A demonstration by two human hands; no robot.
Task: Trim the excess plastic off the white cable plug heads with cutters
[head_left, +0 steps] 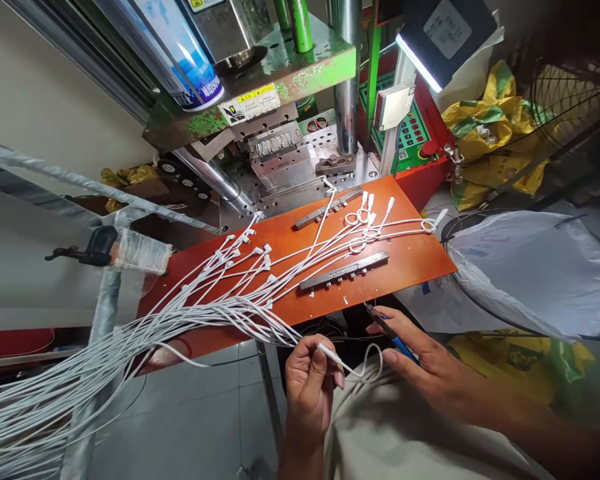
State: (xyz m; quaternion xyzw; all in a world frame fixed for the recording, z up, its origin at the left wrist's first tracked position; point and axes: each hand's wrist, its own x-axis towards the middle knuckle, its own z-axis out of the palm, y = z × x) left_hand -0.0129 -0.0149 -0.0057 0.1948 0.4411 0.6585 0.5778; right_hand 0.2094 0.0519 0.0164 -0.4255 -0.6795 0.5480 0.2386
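My left hand (309,377) pinches a white cable connector (330,353) between thumb and fingers, in front of my lap. From the connector a thin white cable loops toward my right hand (425,350). That hand is closed round blue-handled nippers (404,348), whose dark jaws point up and left toward the board's front edge. The nippers are apart from the connector. A thick bundle of white cables (180,320) runs across the orange board (415,260) just beyond my hands. Two metal mould bars (347,269) lie on the board, and some cable ends lie between them.
Behind the board stands a green press (320,70) with a metal mould block (280,157) and a spray can (173,57) on top. A lamp (420,63) and a red control box (425,163) are at right, near a white bag-lined bin (535,267). A clamp (90,247) sits at left.
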